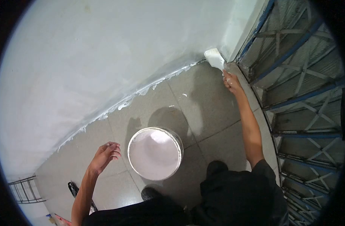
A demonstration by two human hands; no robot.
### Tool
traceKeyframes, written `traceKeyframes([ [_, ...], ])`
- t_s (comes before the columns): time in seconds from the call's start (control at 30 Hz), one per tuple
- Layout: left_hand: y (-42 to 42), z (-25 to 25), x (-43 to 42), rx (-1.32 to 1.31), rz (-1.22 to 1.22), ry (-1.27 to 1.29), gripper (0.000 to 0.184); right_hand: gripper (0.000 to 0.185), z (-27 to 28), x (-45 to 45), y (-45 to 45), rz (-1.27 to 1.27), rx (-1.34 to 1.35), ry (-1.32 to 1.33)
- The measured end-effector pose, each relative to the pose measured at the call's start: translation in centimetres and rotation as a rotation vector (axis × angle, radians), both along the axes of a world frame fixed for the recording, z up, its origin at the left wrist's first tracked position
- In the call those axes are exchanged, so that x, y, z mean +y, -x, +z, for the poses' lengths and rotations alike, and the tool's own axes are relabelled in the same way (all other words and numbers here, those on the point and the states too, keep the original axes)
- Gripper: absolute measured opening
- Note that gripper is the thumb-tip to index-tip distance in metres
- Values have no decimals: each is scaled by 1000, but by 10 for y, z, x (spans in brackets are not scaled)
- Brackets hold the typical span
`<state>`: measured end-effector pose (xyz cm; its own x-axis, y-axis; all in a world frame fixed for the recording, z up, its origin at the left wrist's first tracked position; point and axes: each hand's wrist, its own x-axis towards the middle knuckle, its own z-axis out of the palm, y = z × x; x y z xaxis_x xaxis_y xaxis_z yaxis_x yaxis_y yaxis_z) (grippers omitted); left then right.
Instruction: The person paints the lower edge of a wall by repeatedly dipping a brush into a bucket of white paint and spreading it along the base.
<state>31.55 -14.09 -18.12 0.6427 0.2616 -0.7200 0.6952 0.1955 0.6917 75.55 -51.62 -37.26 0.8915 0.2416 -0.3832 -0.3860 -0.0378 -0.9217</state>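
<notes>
My right hand [231,81] is closed round the handle of a wide white brush [215,58], whose head is at the foot of the wall near the corner. My left hand [105,155] hangs over the floor with its fingers loosely curled and apart, holding nothing. Just right of it stands a round bucket [154,153] of pale, whitish paint. White smears run along the joint where the wall [104,56] meets the tiled floor [214,101], and a few white spots lie on the tiles.
A folding metal gate [304,71] with blue bars lines the right side. My dark shoes [217,167] stand below the bucket. A black wire rack [27,190] is at the lower left, and a black object [72,188] lies beside my left forearm.
</notes>
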Motion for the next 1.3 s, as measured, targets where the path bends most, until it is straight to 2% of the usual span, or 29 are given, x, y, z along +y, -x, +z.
traceKeyframes([
  [0.13, -3, 4, -2, -9, -16, -3, 23, 29, -9, 3, -13, -39, 108, 96],
  [0.23, -3, 5, -2, -24, -24, -21, 22, 28, -10, 8, -14, -47, 74, 52],
  [0.43, -3, 8, -2, -20, -23, -36, 22, 25, 60, 17, -5, -56, 72, -60],
  [0.6, -2, 8, -2, -18, -1, -35, 22, 27, 91, -1, 12, -43, -48, -152],
  [0.73, -2, 10, -4, -27, -8, -35, 21, 27, 63, -9, 12, -55, -25, -287],
  [0.87, -2, 10, -3, -19, -12, -31, 22, 27, 33, -7, -1, -31, -5, -176],
  [1.03, 0, 10, -4, -17, -11, -30, 22, 27, 37, -11, -4, -43, -79, 25],
  [1.13, 3, 12, -3, -21, -12, -23, 23, 30, 43, -18, -1, -87, -16, 6],
  [1.3, 5, 14, -6, -9, -7, -55, 23, 27, 45, -22, -2, -109, 46, 130],
])
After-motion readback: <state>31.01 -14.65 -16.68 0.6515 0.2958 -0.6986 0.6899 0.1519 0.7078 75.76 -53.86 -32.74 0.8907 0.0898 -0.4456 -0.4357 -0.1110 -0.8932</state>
